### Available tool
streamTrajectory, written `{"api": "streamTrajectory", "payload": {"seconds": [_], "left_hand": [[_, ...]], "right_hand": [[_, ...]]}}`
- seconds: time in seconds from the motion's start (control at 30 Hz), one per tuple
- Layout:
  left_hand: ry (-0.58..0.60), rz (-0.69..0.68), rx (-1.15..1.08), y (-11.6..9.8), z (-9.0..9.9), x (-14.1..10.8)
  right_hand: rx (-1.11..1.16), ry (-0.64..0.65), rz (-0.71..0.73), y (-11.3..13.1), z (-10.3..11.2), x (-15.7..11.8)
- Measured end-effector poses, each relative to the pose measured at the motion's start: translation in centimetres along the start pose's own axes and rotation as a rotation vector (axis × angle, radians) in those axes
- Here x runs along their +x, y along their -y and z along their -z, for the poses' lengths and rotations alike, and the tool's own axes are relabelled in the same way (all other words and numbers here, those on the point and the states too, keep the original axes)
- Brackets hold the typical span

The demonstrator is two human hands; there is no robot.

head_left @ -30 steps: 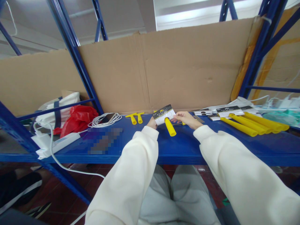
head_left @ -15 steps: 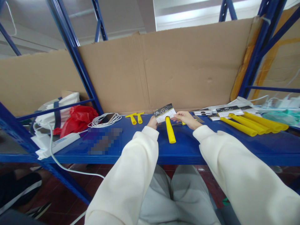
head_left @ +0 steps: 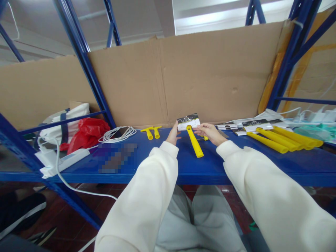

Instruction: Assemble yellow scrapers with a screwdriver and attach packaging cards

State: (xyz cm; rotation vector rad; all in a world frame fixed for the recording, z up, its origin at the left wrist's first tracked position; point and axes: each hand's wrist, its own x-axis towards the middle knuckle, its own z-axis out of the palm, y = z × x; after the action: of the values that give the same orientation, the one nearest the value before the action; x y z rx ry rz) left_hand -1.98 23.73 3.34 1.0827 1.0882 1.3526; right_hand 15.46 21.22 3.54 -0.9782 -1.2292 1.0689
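A black-and-white printed card [head_left: 185, 122] is held up over the blue shelf, with a yellow tapered handle [head_left: 195, 143] hanging from it, its wide end toward me. My left hand [head_left: 173, 134] grips the card's left edge, thumb up along it and fingertips showing beneath. At the right edge of the card, my right hand [head_left: 210, 132] pinches near the top of the handle; its fingertips partly overlap the card. Behind the right hand lies another yellow piece [head_left: 205, 138], mostly hidden. Two yellow T-shaped pieces [head_left: 149, 134] rest on the shelf, left of my hands.
Several carded yellow handles [head_left: 273, 142] lie at the right. On the left are a coiled white cable [head_left: 118, 134], a red plastic bag [head_left: 89, 131] and a white power strip [head_left: 69, 161]. A cardboard sheet [head_left: 210, 77] backs the blue shelf [head_left: 157, 164].
The card has turned more level and shifted slightly up and right. The handle's lower end has swung right. My left fingers have loosened and spread a little.
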Motion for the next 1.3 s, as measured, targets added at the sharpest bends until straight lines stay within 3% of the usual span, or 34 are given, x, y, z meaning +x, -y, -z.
{"api": "streamTrajectory", "payload": {"seconds": [0.3,0.5,1.0,1.3], "left_hand": [[0.068,0.074,0.070,-0.4,0.0,-0.9],[-0.051,0.016,-0.003,-0.7,-0.5,-1.6],[-0.059,-0.023,-0.025,-1.0,-0.6,-2.1],[0.066,-0.077,-0.061,0.1,-0.3,-1.0]], "right_hand": [[0.031,-0.059,-0.019,0.4,-0.2,-0.2],[0.031,-0.041,-0.053,0.5,-0.2,-0.4],[-0.021,0.011,-0.117,-0.2,-0.1,0.2],[0.032,0.056,-0.136,-0.5,-0.2,0.4]]}}
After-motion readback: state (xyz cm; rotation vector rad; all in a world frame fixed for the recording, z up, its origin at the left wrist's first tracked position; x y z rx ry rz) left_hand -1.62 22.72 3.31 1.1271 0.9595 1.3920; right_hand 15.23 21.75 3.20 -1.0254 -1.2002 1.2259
